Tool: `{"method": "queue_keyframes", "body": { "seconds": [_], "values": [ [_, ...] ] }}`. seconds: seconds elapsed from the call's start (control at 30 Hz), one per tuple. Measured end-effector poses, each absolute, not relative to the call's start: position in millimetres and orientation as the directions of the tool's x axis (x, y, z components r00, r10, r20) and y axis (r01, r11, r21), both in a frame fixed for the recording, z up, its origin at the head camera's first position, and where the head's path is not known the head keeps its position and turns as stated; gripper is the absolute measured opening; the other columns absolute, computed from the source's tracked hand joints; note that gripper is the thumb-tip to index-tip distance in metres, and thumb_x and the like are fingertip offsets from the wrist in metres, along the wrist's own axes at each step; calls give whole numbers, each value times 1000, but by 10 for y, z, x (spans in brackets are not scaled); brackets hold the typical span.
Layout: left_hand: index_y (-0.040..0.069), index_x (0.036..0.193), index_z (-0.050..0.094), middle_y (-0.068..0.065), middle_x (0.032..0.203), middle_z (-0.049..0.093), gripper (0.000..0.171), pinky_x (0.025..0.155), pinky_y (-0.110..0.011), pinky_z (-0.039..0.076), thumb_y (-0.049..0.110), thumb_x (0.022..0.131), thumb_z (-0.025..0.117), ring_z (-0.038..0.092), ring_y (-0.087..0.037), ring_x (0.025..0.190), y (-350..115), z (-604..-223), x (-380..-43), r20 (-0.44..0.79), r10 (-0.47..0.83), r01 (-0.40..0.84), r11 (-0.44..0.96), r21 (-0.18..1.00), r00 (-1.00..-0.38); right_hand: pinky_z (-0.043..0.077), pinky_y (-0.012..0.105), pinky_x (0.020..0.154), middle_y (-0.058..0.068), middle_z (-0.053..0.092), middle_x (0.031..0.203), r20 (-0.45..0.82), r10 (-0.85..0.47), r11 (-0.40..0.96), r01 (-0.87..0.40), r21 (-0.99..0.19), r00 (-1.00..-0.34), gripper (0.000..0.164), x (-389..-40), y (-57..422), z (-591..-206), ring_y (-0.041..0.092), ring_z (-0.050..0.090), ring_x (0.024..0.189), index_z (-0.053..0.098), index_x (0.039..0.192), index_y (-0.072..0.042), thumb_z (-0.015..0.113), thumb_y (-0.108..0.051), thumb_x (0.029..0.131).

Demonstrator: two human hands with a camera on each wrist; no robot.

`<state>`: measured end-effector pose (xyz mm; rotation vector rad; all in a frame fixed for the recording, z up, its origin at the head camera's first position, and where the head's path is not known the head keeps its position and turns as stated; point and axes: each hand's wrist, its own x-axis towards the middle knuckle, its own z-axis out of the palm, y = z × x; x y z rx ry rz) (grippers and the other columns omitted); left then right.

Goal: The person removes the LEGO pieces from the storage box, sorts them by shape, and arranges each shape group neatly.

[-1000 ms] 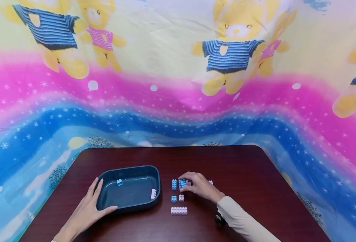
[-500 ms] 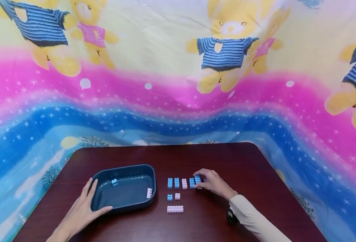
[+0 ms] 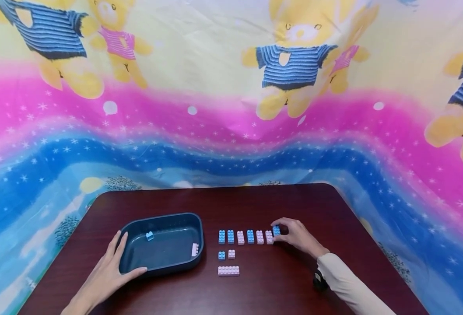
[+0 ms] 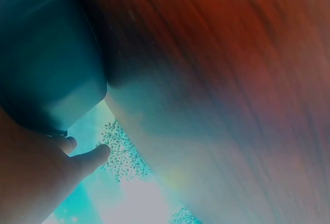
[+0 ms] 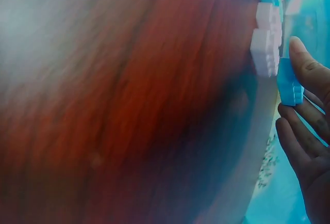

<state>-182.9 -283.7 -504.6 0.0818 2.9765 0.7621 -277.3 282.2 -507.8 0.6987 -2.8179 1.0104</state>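
Note:
My right hand [image 3: 300, 237] pinches a blue toy building brick [image 3: 276, 231] between thumb and fingers, at the right end of a row of blue and pink bricks. Just left of it is a pink brick [image 3: 269, 236]. In the right wrist view the blue brick [image 5: 290, 82] is between thumb and fingertips, close to the pink one [image 5: 264, 53]; I cannot tell whether it touches the table. My left hand [image 3: 104, 273] rests against the left corner of a dark tray [image 3: 162, 270], fingers extended along its side and thumb at the near edge.
Inside the tray lie a small blue brick [image 3: 149, 236] and a pink brick [image 3: 194, 250]. Below the row are a small blue brick [image 3: 221, 255], a small pink brick [image 3: 231, 253] and a long pink brick [image 3: 229, 271]. A patterned cloth [image 3: 215, 144] hangs behind the table [image 3: 278, 284].
My right hand has moved right along the row, carrying the blue brick past the pink bricks to the row's right end. The left hand has stayed at the tray.

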Motion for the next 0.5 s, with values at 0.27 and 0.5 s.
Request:
{"method": "queue_keyframes", "body": {
  "seconds": [0.27, 0.5],
  "values": [
    [3, 169, -5, -34, 170, -4, 124, 101, -82, 36, 69, 93, 68, 24, -69, 142, -2844, -5049, -1816, -45, 63, 34, 876, 481, -997, 60, 44, 88, 13, 72, 123, 181, -391, 696, -419, -584, -902, 39, -2753, 2914, -5150, 26, 66, 105, 74, 124, -5, 87, -18, 89],
    [4, 169, -5, -34, 170, -3, 123, 101, -80, 37, 68, 93, 69, 25, -69, 142, -2828, -5053, -1841, -40, 66, 40, 881, 471, -997, 60, 40, 85, 12, 73, 120, 205, -405, 681, -444, -583, -891, 37, -2760, 2943, -5214, 27, 67, 104, 75, 122, -5, 87, -17, 89]
  ]
}}
